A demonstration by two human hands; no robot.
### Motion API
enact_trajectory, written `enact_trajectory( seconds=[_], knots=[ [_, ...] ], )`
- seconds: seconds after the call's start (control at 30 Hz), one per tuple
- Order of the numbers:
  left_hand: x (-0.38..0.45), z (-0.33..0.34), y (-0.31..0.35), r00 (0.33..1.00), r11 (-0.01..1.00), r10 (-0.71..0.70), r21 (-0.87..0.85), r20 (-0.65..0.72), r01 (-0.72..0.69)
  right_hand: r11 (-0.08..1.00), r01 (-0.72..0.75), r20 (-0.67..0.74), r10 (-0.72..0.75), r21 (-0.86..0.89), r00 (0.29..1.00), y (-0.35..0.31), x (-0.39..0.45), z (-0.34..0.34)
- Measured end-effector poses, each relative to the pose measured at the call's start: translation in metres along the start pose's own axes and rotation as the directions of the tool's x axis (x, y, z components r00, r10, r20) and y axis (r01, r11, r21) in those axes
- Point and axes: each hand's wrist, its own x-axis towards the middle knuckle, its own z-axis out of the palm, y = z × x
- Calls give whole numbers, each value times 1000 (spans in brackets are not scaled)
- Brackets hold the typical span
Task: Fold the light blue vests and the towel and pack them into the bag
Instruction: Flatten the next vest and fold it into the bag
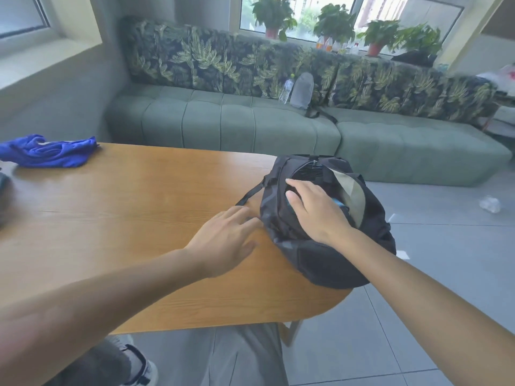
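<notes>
Bag [320,246], black soft fabric, rounded, unzipped

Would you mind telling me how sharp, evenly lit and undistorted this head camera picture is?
Head view: daylight from the windows is blown out; the wide lens bows the table edge and sofa; the left hand is slightly motion-blurred, the right hand on the bag sharper; corners soften.

Bag [320,246] contents mostly hidden under right hand [315,210]; dark object [2,182] at 9 o'clock cut by edge; left hand [223,240] blurred.
</notes>
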Motion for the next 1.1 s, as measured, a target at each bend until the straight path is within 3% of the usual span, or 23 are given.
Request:
enact_trajectory(
  seconds=[0.13,0.27,0.53,0.7,1.1],
  knots=[
    [-50,-23,-33,987,987,-158,6,21,158,986,163,-64,-164,-17,984,-48,-11,28],
    [-101,-47,-75,945,946,-324,19,44,324,978,209,34,-210,15,977,-98,-18,70],
    [-211,-55,-172,797,804,-593,41,112,593,982,174,296,-188,73,937,-175,-15,158],
    [-273,-42,-226,734,744,-667,80,127,663,984,153,405,-176,88,897,-211,0,198],
    [-305,-23,-250,703,702,-710,44,-41,711,954,234,381,-291,189,878,-310,69,272]
  ],
)
